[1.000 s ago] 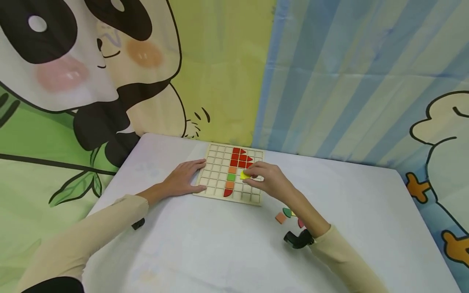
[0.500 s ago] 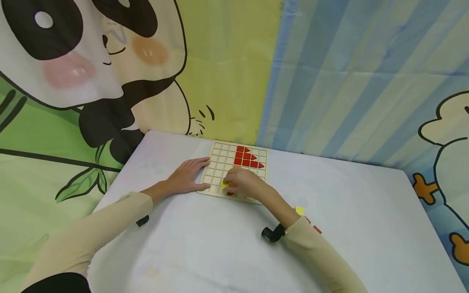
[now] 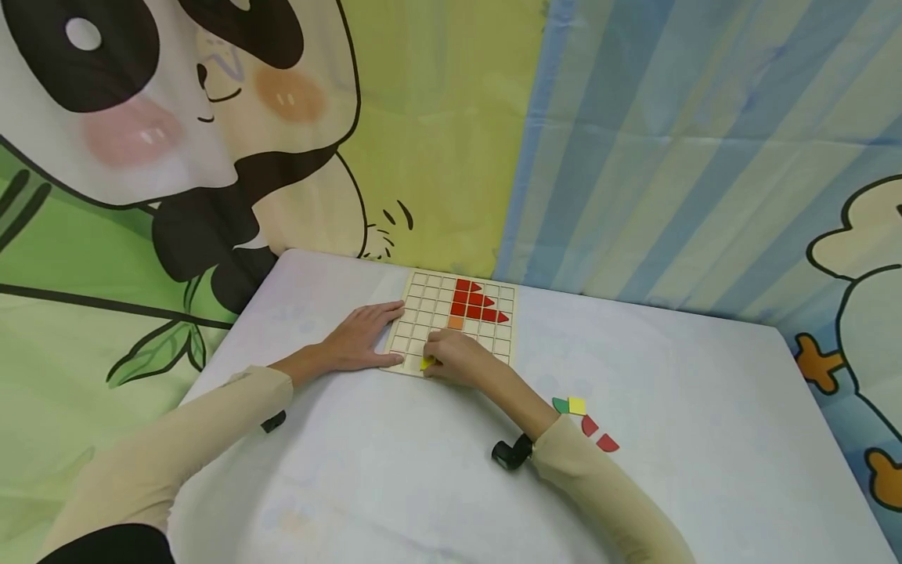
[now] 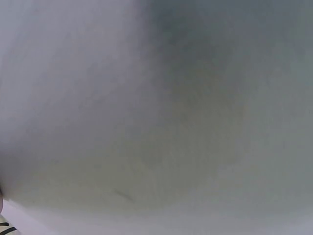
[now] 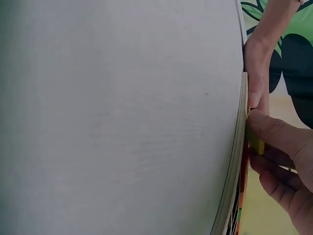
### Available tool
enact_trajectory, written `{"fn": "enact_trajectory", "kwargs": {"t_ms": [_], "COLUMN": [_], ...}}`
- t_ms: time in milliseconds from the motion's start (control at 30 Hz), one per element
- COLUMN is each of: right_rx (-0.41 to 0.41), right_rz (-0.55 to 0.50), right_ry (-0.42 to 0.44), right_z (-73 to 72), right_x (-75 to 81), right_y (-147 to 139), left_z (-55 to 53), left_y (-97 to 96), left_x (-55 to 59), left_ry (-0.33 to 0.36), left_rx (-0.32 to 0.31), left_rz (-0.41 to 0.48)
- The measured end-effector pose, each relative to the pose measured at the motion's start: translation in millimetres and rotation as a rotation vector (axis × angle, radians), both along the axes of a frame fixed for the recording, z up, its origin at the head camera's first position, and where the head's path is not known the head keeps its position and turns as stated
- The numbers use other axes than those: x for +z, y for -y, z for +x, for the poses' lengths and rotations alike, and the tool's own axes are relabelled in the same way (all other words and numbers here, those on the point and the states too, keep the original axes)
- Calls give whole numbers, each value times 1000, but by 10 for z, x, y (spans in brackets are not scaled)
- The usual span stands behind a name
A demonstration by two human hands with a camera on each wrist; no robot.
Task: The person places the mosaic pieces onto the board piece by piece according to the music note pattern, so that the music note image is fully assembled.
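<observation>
A pale gridded board (image 3: 414, 313) lies on the table with red squares and pointed red pieces (image 3: 479, 301) in its upper right and an orange square (image 3: 456, 323) below them. My left hand (image 3: 361, 338) rests at the board's left edge, thumb and fingers spread along it. Over the lower part of the board, my right hand (image 3: 461, 359) pinches a small yellow piece (image 3: 426, 363) near the bottom edge. The right wrist view shows the yellow piece (image 5: 258, 143) between thumb and fingers, close over the board. The right hand covers the board's lower middle squares.
Right of the right forearm lie a green rounded piece (image 3: 560, 405), a yellow square (image 3: 577, 406) and two red rounded pieces (image 3: 607, 443). A white cloth covers the table (image 3: 366, 470). Patterned fabric (image 3: 451, 157) hangs behind it. The left wrist view shows mostly blurred pale cloth.
My right hand has moved left and down over the board with the yellow piece, toward its lower left, now covering the lower coloured pieces. The left hand stays at the board's edge.
</observation>
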State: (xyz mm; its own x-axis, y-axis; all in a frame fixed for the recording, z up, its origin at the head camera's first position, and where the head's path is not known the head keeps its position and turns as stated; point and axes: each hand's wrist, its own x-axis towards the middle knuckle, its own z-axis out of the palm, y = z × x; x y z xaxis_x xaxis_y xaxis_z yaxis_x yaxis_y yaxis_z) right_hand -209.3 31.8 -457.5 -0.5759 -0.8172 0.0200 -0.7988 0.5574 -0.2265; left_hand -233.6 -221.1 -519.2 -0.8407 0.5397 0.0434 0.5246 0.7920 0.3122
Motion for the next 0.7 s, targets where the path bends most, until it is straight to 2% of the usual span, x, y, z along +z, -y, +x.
{"fn": "enact_trajectory", "kwargs": {"t_ms": [233, 433, 700], "right_rx": [11, 10, 6], "right_rz": [-17, 1, -20], "right_ry": [18, 41, 58], "right_z": [30, 25, 24], "right_x": [9, 4, 18], "right_y": [-17, 0, -9], "left_z": [37, 65, 45], "left_y": [-3, -19, -8], "left_x": [69, 116, 84], "left_ry": [-6, 20, 1], "left_rx": [-43, -42, -46], "left_rz": [-20, -45, -16]}}
